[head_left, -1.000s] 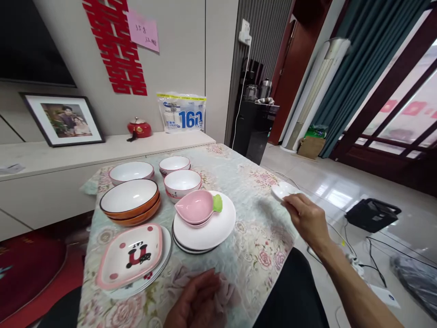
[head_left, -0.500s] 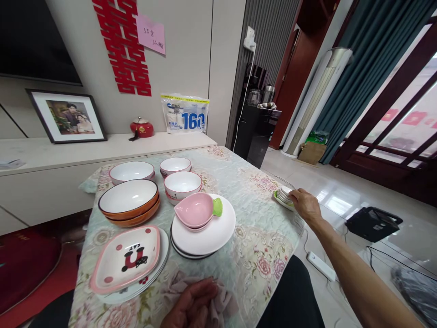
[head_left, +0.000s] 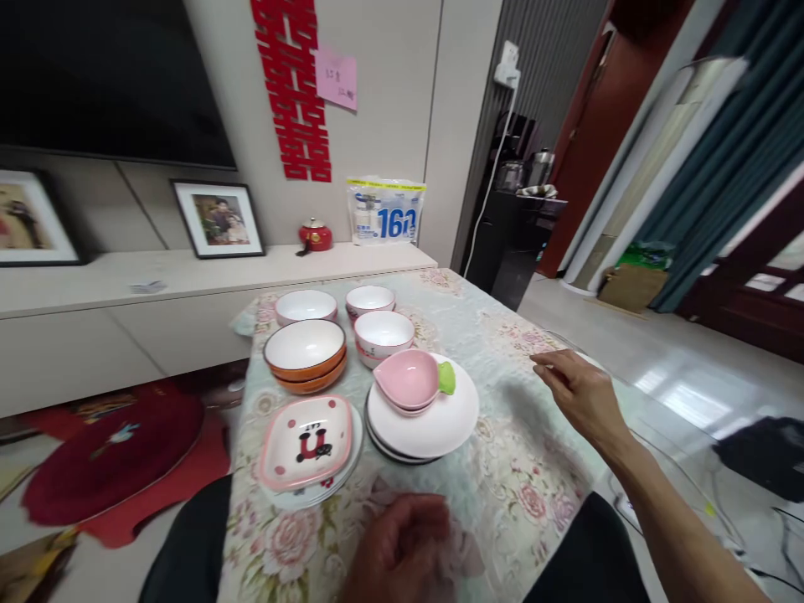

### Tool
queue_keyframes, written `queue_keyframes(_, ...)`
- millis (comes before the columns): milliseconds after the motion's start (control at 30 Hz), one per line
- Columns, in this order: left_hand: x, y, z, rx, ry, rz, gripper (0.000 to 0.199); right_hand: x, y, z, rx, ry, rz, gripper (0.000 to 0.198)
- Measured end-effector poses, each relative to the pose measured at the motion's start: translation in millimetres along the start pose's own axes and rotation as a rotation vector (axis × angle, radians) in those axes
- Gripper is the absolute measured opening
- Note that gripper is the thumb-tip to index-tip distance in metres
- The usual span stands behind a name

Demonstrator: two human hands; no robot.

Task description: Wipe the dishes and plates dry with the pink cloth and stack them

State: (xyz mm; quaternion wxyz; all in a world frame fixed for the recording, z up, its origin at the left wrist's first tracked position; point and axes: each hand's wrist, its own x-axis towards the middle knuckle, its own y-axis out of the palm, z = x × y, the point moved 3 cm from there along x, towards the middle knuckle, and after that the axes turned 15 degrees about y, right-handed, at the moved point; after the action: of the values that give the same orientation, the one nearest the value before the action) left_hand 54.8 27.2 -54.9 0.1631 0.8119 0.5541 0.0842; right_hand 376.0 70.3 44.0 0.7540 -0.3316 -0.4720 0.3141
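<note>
- Stacking seems the step in hand: cat dish [head_left: 307,444], then pink bowls [head_left: 408,378] atop a white plate [head_left: 460,423].
- Left hand [head_left: 405,540] curls at the cloth [head_left: 466,563]; grip unclear.
- Right hand [head_left: 581,398] above the bench [head_left: 461,322], fingers [head_left: 556,362] narrowly parted, seemingly empty; another pickup calls for widening.

A home living room: black television [head_left: 106,75], framed photo [head_left: 219,219], low cabinet [head_left: 188,327], teal curtain [head_left: 729,184], flowered tablecloth [head_left: 465,318].

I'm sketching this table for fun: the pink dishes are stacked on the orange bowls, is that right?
Not the orange bowls: the pink dishes are stacked on the white plate, as the head camera view shows.
</note>
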Motion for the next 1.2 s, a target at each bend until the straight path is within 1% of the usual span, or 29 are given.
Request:
queue_keyframes(67, 6, 7, -8, -0.058, -0.095, 0.085, 0.033, -11, -7, 49, 0.223, -0.156, -0.002, 0.017)
queue_keyframes(167, 15, 13, -13, -0.218, -0.182, 0.108, 0.035, -25, -11, 108, 0.376, -0.344, 0.05, 0.017)
queue_keyframes(233, 17, 14, -8, -0.277, -0.219, 0.099, 0.038, -31, -6, 132, 0.377, -0.427, 0.131, 0.022)
queue_keyframes(300, 18, 12, -1, -0.307, -0.212, 0.107, 0.04, -34, 4, 147, 0.329, -0.478, 0.193, 0.024)
queue_keyframes(433, 15, 7, 11, -0.265, -0.151, 0.147, 0.044, -40, 28, 159, 0.203, -0.53, 0.245, 0.019)
queue_keyframes(533, 14, 6, 10, -0.248, -0.118, 0.18, 0.045, -45, 40, 163, 0.163, -0.531, 0.243, 0.019)
queue_keyframes(633, 13, 6, 6, -0.26, -0.119, 0.185, 0.043, -47, 46, 165, 0.165, -0.515, 0.242, 0.023)
queue_keyframes(733, 13, 5, 7, -0.269, -0.125, 0.177, 0.042, -46, 49, 165, 0.203, -0.504, 0.232, 0.02)
queue_keyframes(867, 14, 5, 13, -0.307, -0.1, 0.171, 0.044, -44, 52, 166, 0.253, -0.498, 0.16, 0.02)
queue_keyframes(967, 13, 6, 12, -0.338, -0.114, 0.158, 0.044, -45, 48, 167, 0.287, -0.517, 0.071, 0.015)
queue_keyframes(1067, 10, 6, 2, -0.416, -0.127, 0.149, 0.04, -50, 34, 169, 0.322, -0.519, -0.018, 0.013)
queue_keyframes(1167, 8, 6, -13, -0.538, -0.079, 0.163, 0.034, -62, 14, 171, 0.332, -0.496, -0.038, 0.016)
queue_keyframes(1200, 8, 6, -18, -0.589, -0.056, 0.176, 0.035, -67, 7, 171, 0.334, -0.497, -0.031, 0.017)
